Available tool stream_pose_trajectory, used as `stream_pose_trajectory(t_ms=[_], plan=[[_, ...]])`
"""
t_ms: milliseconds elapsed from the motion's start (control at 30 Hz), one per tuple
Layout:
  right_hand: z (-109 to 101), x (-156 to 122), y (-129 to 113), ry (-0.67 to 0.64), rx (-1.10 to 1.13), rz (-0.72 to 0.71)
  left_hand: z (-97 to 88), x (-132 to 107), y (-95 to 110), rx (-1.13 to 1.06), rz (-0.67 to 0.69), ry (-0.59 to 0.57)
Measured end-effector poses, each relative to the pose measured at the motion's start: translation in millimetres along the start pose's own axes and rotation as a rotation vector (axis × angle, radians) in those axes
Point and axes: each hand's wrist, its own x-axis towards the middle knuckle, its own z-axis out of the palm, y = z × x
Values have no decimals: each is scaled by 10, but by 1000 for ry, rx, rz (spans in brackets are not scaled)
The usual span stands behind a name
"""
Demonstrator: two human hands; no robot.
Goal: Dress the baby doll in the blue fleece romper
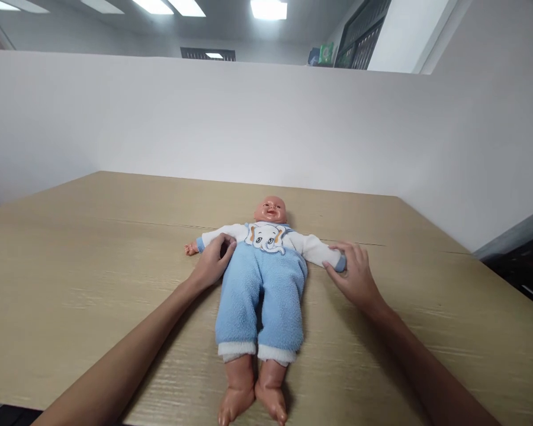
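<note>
A baby doll (262,284) lies on its back on the wooden table, head away from me and bare feet towards me. It wears a fleecy light blue and white outfit with an elephant face (266,238) on the chest. My left hand (214,259) is curled against the doll's side below its outstretched arm, fingers and thumb closed on the outfit. At the other arm, my right hand (355,273) grips the blue cuff of the white sleeve (322,253) between thumb and fingers. The doll's hand at that cuff is hidden; its other hand (190,248) shows.
The wooden table (128,236) reaches back to a low white wall (249,124). Ceiling lights and a dark-framed window show beyond it. Dark objects (519,260) stand past the table's right edge.
</note>
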Motion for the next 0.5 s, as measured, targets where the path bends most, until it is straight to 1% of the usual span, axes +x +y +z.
stream_pose_trajectory(t_ms=[67, 100, 133, 167, 233, 300, 333, 367, 433, 500], plan=[[-1, -25, 191, -73, -40, 1, 12, 20, 125, 99, 21, 134], [7, -30, 267, -119, -48, 10, 22, 43, 221, 138, 47, 184], [13, -29, 325, -160, -51, 21, 37, 75, 337, 170, 89, 205], [14, -22, 364, -187, -53, 29, 63, 116, 467, 193, 143, 193], [-7, 8, 389, -184, -52, 35, 160, 225, 737, 214, 263, 91], [-57, 52, 349, -135, -8, 48, 326, 367, 965, 230, 378, -54], [-85, 74, 307, -98, 43, 76, 429, 447, 1047, 244, 432, -124], [-109, 95, 252, -61, 114, 120, 540, 533, 1103, 262, 481, -188], [-134, 127, 114, -7, 291, 228, 759, 707, 1149, 302, 560, -312], [-115, 146, -43, 14, 482, 305, 936, 856, 1134, 352, 582, -417]])
